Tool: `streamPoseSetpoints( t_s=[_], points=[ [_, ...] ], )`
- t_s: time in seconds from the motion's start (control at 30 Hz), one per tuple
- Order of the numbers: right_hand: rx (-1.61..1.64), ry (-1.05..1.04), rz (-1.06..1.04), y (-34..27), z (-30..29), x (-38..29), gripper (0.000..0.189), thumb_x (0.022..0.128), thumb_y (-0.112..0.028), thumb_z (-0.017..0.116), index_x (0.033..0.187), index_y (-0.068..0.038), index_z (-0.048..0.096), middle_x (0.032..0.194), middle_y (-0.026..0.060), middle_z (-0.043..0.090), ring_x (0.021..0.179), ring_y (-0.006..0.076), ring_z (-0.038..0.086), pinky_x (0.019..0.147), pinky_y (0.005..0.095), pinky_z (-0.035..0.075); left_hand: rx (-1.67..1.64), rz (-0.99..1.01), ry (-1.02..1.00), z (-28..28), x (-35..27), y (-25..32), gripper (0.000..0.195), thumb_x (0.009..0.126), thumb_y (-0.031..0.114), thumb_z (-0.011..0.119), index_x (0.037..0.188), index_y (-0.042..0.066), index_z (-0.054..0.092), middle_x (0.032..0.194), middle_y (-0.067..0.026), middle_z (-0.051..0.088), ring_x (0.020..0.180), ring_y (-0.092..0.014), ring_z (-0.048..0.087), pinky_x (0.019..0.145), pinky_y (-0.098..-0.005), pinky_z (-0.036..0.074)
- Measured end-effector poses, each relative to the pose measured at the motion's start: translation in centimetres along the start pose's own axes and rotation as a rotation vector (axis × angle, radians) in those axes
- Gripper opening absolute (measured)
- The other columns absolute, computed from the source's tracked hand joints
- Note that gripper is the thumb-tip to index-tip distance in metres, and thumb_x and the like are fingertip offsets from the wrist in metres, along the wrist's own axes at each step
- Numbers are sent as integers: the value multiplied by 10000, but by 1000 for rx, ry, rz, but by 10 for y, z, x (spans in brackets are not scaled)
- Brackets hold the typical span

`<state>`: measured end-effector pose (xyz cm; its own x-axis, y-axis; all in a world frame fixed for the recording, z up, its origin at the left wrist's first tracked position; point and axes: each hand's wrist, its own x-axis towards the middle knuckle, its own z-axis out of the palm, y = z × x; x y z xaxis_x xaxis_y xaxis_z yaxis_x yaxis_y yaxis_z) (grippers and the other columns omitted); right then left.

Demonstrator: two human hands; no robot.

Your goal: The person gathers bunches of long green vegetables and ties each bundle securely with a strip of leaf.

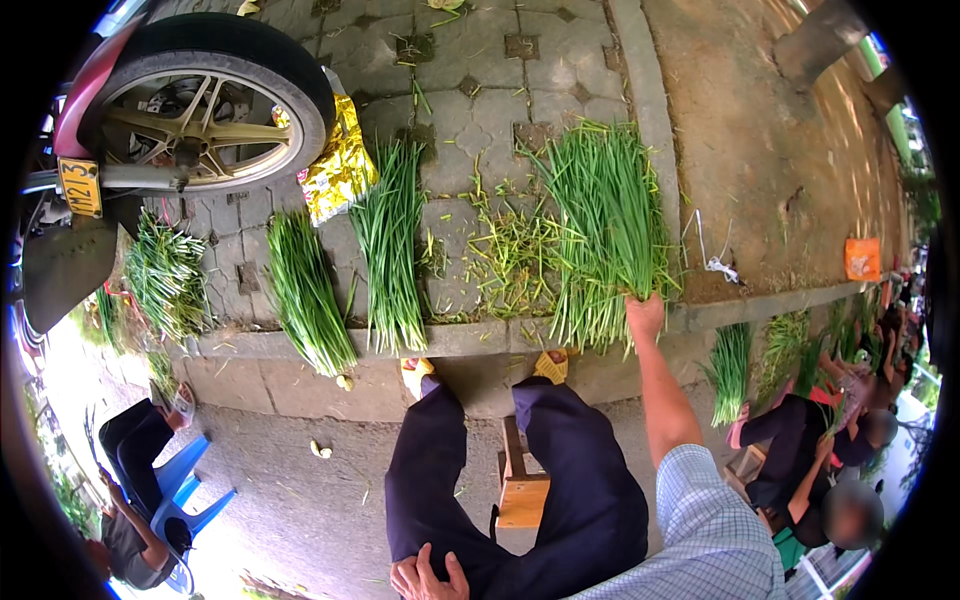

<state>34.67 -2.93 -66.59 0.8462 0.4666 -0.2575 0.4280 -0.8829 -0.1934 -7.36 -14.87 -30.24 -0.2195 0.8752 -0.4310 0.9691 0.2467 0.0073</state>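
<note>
My right hand (645,313), arm stretched out, grips the pale stem ends of a bunch of garlic chives (630,217). That bunch lies over the right side of a wide heap of chives (574,225) on the pavement. On my left thigh rests my left hand (430,576), fingers apart and holding nothing. Left of the heap is a scatter of yellowed and broken leaves (514,255). Two sorted bundles, a middle chive bundle (394,247) and a left chive bundle (309,292), lie with stems towards me.
A motorcycle wheel (195,142) stands upper left beside a gold foil bag (341,157). The curb edge (480,335) runs before my feet. A wooden stool (523,502) shows between my legs. People sit at left on a blue plastic stool (180,480) and at right near more chives (731,375).
</note>
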Motion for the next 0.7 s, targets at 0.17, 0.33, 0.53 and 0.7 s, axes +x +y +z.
streamPoseSetpoints(
  t_s=[0.17, 0.33, 0.53, 0.7],
  points=[
    [416, -157, 82, 5, -14, 3, 283, 663, -185, 694, 875, -6, 638, 769, 100, 650, 707, 232, 593, 673, 370, 459, 1, 37, -4, -6, 1, -5, 323, 804, 286, 660, 1074, 113, 626, 930, -118, 570, 908, -327, 519, 834, -466, 400],
    [786, -449, 297, -23, -56, -5, 289, 667, -66, 648, 940, -9, 574, 804, 94, 580, 659, 208, 563, 564, 348, 488, -23, 38, -7, -10, -2, -10, 319, 802, 288, 664, 1065, 112, 628, 938, -118, 573, 910, -328, 520, 835, -467, 401],
    [972, -578, 345, -15, -90, 11, 238, 693, -74, 621, 923, -20, 595, 816, 92, 629, 631, 187, 587, 504, 334, 475, -48, 59, -22, -14, -3, -17, 321, 801, 295, 665, 1062, 111, 628, 952, -113, 577, 925, -330, 523, 842, -474, 398],
    [1028, -695, 467, -6, -101, 8, 283, 702, -90, 613, 979, -39, 598, 856, 90, 664, 629, 179, 602, 501, 318, 462, -31, 76, -50, -16, -7, -23, 321, 809, 309, 657, 1062, 112, 630, 957, -111, 575, 932, -325, 525, 848, -476, 395]
  ],
)
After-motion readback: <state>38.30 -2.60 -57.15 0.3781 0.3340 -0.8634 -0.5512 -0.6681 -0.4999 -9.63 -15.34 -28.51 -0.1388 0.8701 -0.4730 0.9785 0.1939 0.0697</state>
